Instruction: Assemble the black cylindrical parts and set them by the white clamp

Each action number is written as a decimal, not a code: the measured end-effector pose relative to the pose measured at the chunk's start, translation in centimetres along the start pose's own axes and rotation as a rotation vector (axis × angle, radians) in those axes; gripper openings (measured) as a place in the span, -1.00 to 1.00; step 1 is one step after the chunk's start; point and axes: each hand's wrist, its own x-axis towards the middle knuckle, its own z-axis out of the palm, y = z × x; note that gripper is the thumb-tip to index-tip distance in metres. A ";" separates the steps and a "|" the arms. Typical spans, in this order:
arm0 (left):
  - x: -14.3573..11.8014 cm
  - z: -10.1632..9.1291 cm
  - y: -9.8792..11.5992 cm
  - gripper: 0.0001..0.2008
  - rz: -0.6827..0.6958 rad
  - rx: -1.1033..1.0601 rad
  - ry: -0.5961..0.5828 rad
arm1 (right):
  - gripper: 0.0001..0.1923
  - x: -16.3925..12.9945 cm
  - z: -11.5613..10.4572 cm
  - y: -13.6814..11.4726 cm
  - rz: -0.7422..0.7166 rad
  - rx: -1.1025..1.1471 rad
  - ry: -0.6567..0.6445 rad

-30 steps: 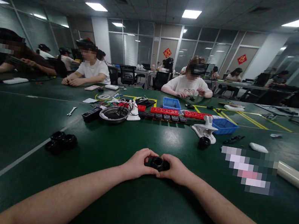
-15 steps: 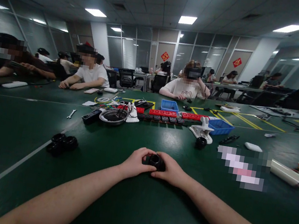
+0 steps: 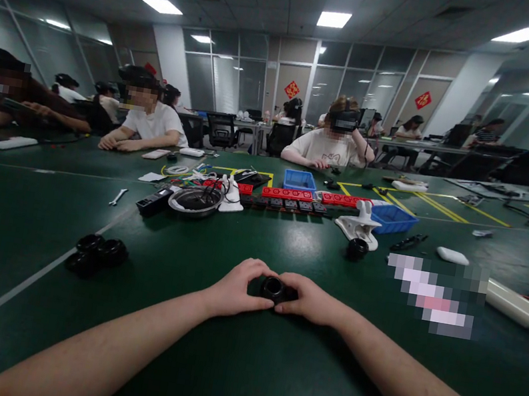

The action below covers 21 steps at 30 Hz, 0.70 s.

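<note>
Both hands on a small black ring-shaped part (image 3: 273, 289), near centre of the green table (image 3: 236, 369). Left hand (image 3: 235, 288) pinches its left side, right hand (image 3: 312, 302) its right, fingers curled around the rim. Looks like stiff, light plastic, possibly slick; best gripped at the outer rim. Similar black parts (image 3: 93, 254) lie far left.

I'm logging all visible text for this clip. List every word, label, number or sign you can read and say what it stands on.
Nothing can be read for certain.
Red diamond signs on the far glass wall: one character each, too blurred to read.
Red power strips on the green table: no legible marking.
Pixelated patch on the table: unreadable.
Small black round part between left hand and right hand: no text visible.
</note>
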 end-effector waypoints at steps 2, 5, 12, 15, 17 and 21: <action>0.0 0.0 0.1 -0.63 -0.011 0.006 -0.016 | -0.72 0.1 0.0 0.1 0.005 -0.008 -0.006; 0.1 0.0 0.1 -0.62 -0.040 0.011 -0.032 | -0.72 0.1 0.0 0.1 0.004 -0.023 -0.007; 0.1 0.3 -0.2 -0.62 -0.049 0.009 -0.010 | -0.76 0.0 -0.1 0.0 -0.010 -0.060 -0.004; 0.1 0.4 -0.2 -0.62 -0.071 0.030 0.006 | -0.75 0.1 0.0 0.0 0.009 -0.059 0.012; 0.1 0.5 0.0 -0.62 -0.083 0.034 0.021 | -0.72 0.1 0.2 0.1 0.039 -0.067 0.044; 0.0 1.0 0.3 -0.62 -0.111 0.052 0.079 | -0.67 0.2 0.9 -0.1 0.118 -0.154 0.155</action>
